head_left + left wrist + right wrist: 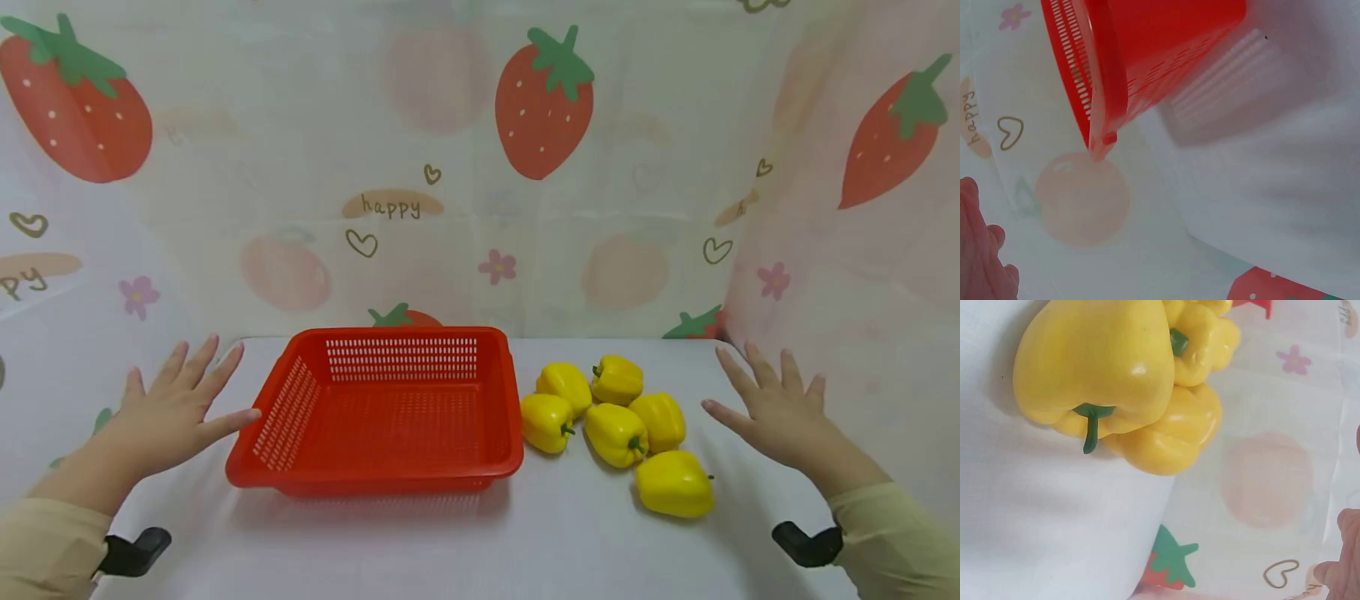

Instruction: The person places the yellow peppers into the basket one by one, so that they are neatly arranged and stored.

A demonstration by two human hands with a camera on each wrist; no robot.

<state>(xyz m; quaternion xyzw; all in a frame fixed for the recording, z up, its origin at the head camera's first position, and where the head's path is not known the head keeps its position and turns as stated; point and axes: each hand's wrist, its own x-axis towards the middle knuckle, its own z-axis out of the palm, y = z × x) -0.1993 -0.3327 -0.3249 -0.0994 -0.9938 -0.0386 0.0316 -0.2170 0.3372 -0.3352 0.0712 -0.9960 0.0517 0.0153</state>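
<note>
Fingers spread, my left hand (pixel 168 412) hovers beside the left rim of a red plastic basket (pixel 397 483), its thumb overlapping that rim in the head view. The basket has slotted walls and holds nothing. On the other side, my right hand (pixel 783 417) is held up with spread fingers and touches nothing. Several yellow bell peppers with green stems lie between the basket and that hand; the nearest bell pepper (pixel 675 485) sits toward the front. In the right wrist view a large yellow bell pepper (pixel 1094 359) partly covers others behind it.
A white cloth covers the table (pixel 570 550). Behind it hangs a pale curtain (pixel 465 167) printed with strawberries, hearts and flowers, which also closes in both sides. Dark wrist mounts (pixel 137 552) show by both sleeves.
</note>
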